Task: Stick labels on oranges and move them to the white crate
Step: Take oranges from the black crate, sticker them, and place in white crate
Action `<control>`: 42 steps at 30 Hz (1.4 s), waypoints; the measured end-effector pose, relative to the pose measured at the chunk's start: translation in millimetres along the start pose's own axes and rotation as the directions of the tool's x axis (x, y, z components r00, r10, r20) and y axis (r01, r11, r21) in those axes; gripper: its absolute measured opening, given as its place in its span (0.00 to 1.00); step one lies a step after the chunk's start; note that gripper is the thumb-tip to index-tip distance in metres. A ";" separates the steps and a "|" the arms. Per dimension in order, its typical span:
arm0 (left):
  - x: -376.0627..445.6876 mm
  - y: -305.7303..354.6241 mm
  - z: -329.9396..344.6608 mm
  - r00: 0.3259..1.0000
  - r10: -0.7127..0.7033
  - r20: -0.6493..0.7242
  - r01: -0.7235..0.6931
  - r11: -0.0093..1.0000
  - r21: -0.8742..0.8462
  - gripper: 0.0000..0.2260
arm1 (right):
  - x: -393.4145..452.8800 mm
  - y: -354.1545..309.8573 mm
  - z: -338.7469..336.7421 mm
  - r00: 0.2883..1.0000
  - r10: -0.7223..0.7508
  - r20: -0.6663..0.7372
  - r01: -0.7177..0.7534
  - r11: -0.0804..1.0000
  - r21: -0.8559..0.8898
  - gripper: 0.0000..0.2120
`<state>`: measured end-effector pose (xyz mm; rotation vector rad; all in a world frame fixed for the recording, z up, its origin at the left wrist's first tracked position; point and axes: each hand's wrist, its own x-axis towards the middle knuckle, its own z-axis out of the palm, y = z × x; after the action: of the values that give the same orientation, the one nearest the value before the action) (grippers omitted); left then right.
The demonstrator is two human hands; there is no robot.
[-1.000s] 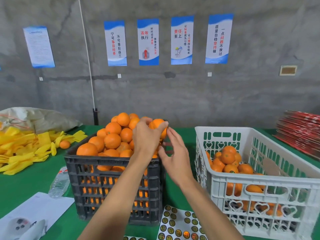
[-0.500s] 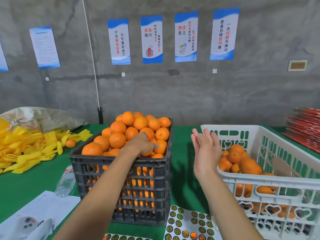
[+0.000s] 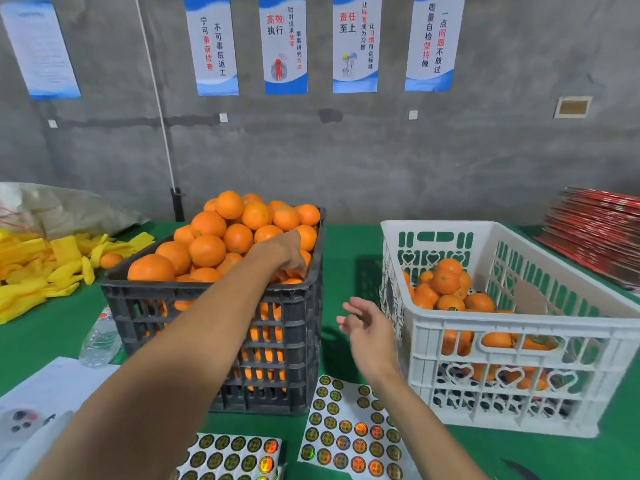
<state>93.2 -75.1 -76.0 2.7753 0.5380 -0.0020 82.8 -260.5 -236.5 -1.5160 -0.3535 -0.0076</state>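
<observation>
Since half a second ago, the right hand (image 3: 369, 332) is dropping from its raised spot by the white crate (image 3: 519, 327) and is now hanging low in the gap between the two crates, fingers loosely spread and holding nothing. Meanwhile the left hand (image 3: 289, 252) is reaching deeper into the black crate (image 3: 214, 327), its fingers curling down among the oranges (image 3: 221, 237) at the near right corner of the heap; whether it is actually gripping one is hard to tell, since the fingertips are buried in fruit. Just right of the right hand, the white crate is sitting with a smaller pile of labelled oranges (image 3: 446, 292) inside. Directly below the right wrist, a sheet of round labels (image 3: 349, 431) is lying on the green table (image 3: 346, 244), and a second label sheet (image 3: 235, 455) is lying under the left forearm.
</observation>
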 end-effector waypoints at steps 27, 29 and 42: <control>-60.5 -17.4 11.5 0.969 -0.059 -0.242 -0.001 0.970 -0.242 0.19 | -30.4 93.1 -45.5 0.853 0.070 0.517 0.305 0.737 -0.603 0.22; -59.1 -17.6 13.1 0.966 -0.069 -0.250 0.004 0.968 -0.250 0.22 | -30.2 96.5 -47.6 0.845 0.061 0.531 0.319 0.739 -0.593 0.21; -57.5 -17.5 14.9 0.954 -0.063 -0.293 -0.008 0.972 -0.236 0.22 | -30.0 96.5 -46.9 0.822 0.062 0.566 0.366 0.704 -0.608 0.27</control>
<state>34.3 -85.1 -92.0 2.5472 0.6067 0.4538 86.3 -306.3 -338.0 -2.2417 -1.0522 0.1852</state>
